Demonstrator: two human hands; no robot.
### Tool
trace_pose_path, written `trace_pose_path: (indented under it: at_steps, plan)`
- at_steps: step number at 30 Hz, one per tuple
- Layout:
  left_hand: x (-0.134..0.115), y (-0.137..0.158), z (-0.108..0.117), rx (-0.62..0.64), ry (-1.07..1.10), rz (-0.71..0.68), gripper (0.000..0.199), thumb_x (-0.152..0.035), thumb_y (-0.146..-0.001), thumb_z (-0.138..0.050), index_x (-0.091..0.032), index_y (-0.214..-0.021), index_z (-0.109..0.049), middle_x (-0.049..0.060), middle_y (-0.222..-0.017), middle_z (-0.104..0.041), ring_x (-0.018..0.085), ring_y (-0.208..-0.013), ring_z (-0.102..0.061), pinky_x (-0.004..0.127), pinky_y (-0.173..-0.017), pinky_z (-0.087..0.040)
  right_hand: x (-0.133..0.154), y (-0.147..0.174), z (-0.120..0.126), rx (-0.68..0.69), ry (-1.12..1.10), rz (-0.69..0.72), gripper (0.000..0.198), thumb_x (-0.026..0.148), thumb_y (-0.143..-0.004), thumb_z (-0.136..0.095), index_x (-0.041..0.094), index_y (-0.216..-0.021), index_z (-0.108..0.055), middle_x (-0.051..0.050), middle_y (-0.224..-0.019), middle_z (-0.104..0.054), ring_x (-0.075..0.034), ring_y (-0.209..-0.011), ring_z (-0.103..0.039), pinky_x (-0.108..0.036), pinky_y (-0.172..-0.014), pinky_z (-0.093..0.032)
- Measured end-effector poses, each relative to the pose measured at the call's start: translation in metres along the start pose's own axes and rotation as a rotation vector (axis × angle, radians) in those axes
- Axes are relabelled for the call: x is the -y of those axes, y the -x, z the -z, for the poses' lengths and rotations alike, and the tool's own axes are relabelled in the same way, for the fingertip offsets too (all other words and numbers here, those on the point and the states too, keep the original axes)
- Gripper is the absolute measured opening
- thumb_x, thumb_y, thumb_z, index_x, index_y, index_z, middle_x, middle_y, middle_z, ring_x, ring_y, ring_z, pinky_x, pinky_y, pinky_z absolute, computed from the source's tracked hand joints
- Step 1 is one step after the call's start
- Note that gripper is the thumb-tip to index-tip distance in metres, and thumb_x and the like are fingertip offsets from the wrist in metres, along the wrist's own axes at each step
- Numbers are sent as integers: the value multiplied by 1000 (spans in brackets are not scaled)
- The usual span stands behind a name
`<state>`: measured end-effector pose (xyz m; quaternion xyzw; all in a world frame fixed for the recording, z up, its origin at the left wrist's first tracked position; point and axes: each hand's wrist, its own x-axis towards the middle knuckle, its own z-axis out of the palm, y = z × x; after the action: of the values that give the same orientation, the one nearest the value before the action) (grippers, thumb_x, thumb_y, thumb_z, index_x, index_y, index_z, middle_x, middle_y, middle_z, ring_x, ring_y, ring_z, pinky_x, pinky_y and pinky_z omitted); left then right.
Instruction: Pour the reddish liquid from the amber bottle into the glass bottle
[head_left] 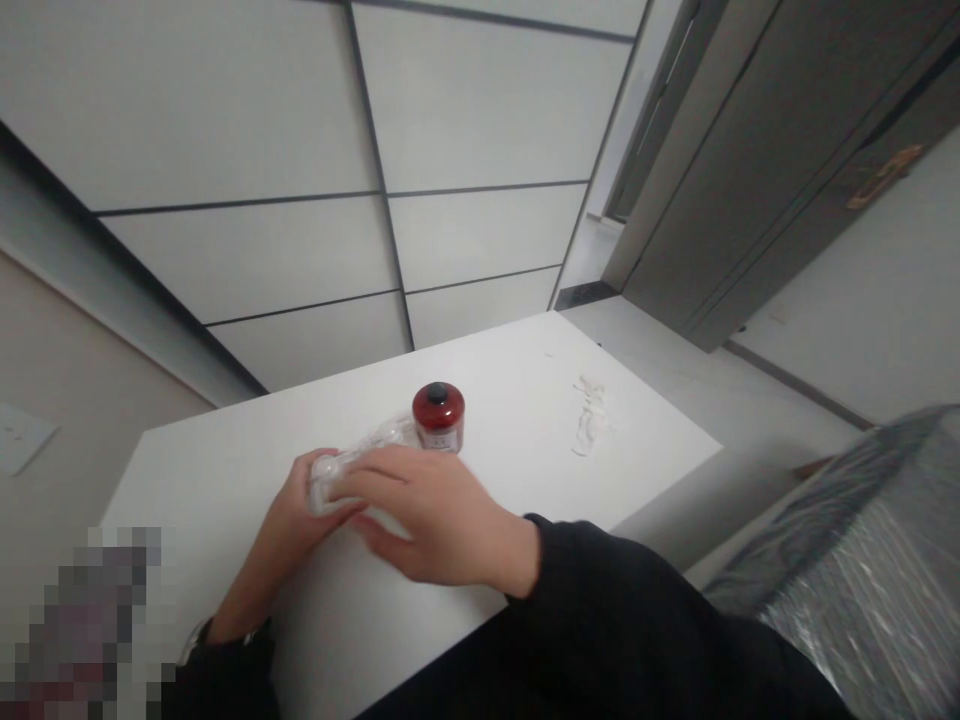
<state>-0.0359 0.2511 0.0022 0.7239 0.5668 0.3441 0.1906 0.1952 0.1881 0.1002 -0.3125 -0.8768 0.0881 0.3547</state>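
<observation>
A crumpled bundle of clear plastic wrapping [324, 478] is in my left hand [289, 525], whose fingers curl around its near end. My right hand [435, 515] reaches across from the right, with its fingertips closed on the same plastic. The far end of the plastic trails over the white table [502, 420] behind my right hand. Just beyond my right hand stands a squat red canister [439, 415] with a black cap and a pale label. My right hand covers its lower edge. What lies inside the plastic, if anything, is hidden.
Thin, whitish plastic scraps [590, 415] lie at the table's right side. White sliding panels [480, 110] rise behind the table. A plastic-covered piece of furniture [877, 540] stands at the right, and a dark door [757, 150] is farther back.
</observation>
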Motion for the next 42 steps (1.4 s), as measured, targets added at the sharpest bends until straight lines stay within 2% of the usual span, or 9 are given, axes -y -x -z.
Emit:
trace_pose_path:
  at_steps: [6,11,14,16,22,25,29,38,42]
  plan:
    - [10,6,29,-114,281,-51,102,-93,-65,-72,-23,-137,-55,18,-151,-58,44,-150,-46,66,-127,-33,-85,168,89,-354,284,-577,29,13,-94,-43,21,-104,-70,-11,-98,-74,-24,-86,-69,-40,-74,-58]
    - [-35,15,31,-537,313,-129,51,-64,-91,-70,-23,-121,-62,12,-132,-66,35,-136,-60,61,-120,-45,-150,216,127,-138,302,-713,24,20,-85,-58,24,-99,-77,-15,-109,-75,-33,-100,-68,-49,-84,-57]
    - [-88,36,24,-543,259,-241,23,-38,-92,-72,-23,-109,-66,6,-111,-69,26,-111,-69,50,-105,-57,-147,209,135,-76,232,-700,11,25,-87,-64,23,-87,-75,-13,-105,-75,-32,-101,-67,-47,-87,-56]
    - [-130,49,14,-253,182,-317,14,-28,-101,-60,-25,-112,-67,5,-112,-70,22,-112,-68,42,-105,-56,-130,194,137,-62,156,-662,8,28,-88,-66,23,-86,-72,-12,-109,-74,-29,-104,-68,-45,-91,-55]
    - [-225,39,-13,289,279,-304,67,-38,-89,-78,-24,-148,-51,12,-149,-63,26,-122,-69,43,-106,-58,-54,108,128,-75,-384,-587,11,22,-86,-67,21,-83,-57,-7,-115,-74,-19,-98,-67,-29,-75,-49]
    - [-230,15,-5,222,317,-250,23,-34,-93,-69,-22,-111,-75,6,-112,-81,24,-103,-75,37,-96,-58,-37,65,119,-94,-648,-604,20,26,-84,-74,20,-81,-55,-3,-98,-72,-13,-79,-60,-26,-67,-44]
    - [-215,-10,26,159,379,9,31,-46,-89,-67,-18,-81,-77,5,-78,-79,22,-74,-72,31,-69,-55,-41,30,109,-85,-974,-620,37,41,-80,-86,21,-89,-57,4,-76,-57,-9,-63,-47,-23,-56,-35]
    - [-199,-2,49,233,584,163,38,-56,-87,-69,-18,-82,-70,1,-69,-69,19,-70,-67,29,-70,-57,-29,26,81,-35,-1244,-581,36,43,-86,-83,21,-106,-62,0,-100,-61,-11,-82,-58,-23,-71,-45]
    - [-193,13,39,333,712,287,47,-62,-85,-71,-17,-100,-71,2,-76,-71,17,-66,-64,28,-66,-56,-13,47,66,-98,-1029,-598,50,26,-76,-88,23,-119,-62,1,-105,-60,-13,-89,-56,-27,-81,-45]
